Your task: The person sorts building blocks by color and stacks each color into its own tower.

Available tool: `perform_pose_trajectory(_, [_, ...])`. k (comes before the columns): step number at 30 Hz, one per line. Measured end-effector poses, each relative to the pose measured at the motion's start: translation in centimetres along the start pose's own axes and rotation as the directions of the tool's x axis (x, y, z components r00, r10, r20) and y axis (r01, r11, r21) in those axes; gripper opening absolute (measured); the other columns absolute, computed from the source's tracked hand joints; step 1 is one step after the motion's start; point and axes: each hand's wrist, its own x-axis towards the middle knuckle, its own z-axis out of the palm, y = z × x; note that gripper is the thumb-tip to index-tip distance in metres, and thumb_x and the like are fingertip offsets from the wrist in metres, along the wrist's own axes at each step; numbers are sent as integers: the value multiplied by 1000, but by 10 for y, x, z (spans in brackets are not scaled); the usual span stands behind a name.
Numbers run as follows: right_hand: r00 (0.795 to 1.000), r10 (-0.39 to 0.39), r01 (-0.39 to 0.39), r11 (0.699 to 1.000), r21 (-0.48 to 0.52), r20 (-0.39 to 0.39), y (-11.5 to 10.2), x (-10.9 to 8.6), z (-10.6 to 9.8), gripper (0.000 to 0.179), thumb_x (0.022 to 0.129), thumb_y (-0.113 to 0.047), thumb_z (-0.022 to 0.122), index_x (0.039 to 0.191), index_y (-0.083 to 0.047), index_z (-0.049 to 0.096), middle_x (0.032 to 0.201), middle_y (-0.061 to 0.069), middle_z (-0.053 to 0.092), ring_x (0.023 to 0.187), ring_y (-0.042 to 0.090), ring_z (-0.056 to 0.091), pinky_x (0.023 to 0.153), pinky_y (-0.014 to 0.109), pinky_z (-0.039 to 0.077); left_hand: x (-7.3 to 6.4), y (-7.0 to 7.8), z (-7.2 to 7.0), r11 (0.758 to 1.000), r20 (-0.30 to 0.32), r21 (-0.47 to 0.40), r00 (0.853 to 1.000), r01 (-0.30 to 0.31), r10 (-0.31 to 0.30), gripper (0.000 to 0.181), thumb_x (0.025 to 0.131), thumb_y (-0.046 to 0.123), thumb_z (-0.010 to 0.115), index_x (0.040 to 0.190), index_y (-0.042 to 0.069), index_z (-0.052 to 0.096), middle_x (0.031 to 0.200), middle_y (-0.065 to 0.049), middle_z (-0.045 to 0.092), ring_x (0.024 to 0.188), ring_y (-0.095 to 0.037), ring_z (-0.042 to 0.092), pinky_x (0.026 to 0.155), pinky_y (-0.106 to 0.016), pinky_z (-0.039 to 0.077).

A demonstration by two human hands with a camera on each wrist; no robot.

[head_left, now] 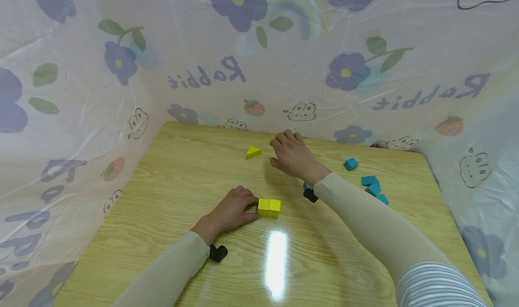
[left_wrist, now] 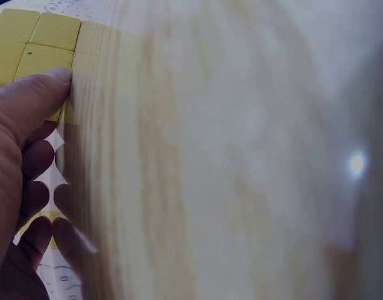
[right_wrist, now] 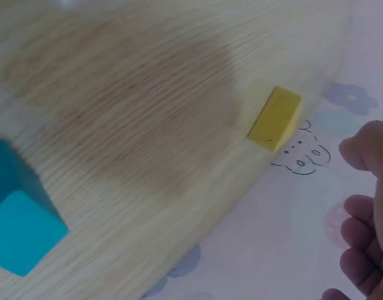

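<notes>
Two yellow cubes (head_left: 274,209) stand side by side near the middle of the table. My left hand (head_left: 231,209) pinches the left yellow cube (head_left: 263,206), thumb on the near side and fingers at the far side. In the left wrist view, the thumb presses against a yellow cube face (left_wrist: 46,57). My right hand (head_left: 293,155) hovers over the far part of the table, fingers loosely bent and holding nothing. Left of it lies a yellow triangular block (head_left: 253,152), which the right wrist view also shows apart from the fingers.
A blue block (head_left: 307,186) sits partly hidden under my right forearm. Toward the right lie a blue cube (head_left: 351,164) and several more blue blocks (head_left: 373,190). Patterned cloth (head_left: 259,73) hangs right behind the wooden table's (head_left: 182,163) far edge.
</notes>
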Motion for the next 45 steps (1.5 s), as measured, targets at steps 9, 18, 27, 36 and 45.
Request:
perform_pose_trajectory(9, [998,5,-3,999,-40,64,-4,19,22,41,92,-38,61,118,-7,58,115,11,54,105,32,45,89,48,39,0,-2,1,1000,2,-5,1000,-7,7,38,91,47,66,120,22,66,112,12,61,107,-9,49,102,-32,38])
perform_pose_trajectory(18, [988,-51,64,994,-84,149,-9,39,52,35,93,-33,56,116,-8,57,118,9,54,109,31,45,93,46,40,1,-1,1,1000,-17,13,1000,-22,23,35,91,48,65,115,22,68,110,12,62,105,-10,49,100,-33,39])
perform_pose_trajectory(27, [982,-95,112,989,-94,165,-15,61,64,30,95,-29,50,117,-9,56,119,9,54,111,31,46,95,46,40,1,-3,2,998,-26,64,999,-28,30,34,91,48,65,113,23,68,108,13,63,103,-9,49,97,-32,41])
perform_pose_trajectory(36, [969,-93,121,987,-110,229,-10,61,79,38,103,-31,47,137,-17,49,130,5,54,119,30,44,97,47,41,0,0,3,997,-40,72,999,-33,36,35,90,48,65,115,24,67,107,13,61,105,-9,48,99,-33,40])
perform_pose_trajectory(45, [982,-72,87,993,-76,177,-8,53,81,22,103,-14,49,124,-15,55,122,5,56,118,28,44,97,46,39,-2,0,-1,995,-26,90,999,-31,33,35,92,49,63,116,23,67,109,13,62,106,-9,49,100,-32,40])
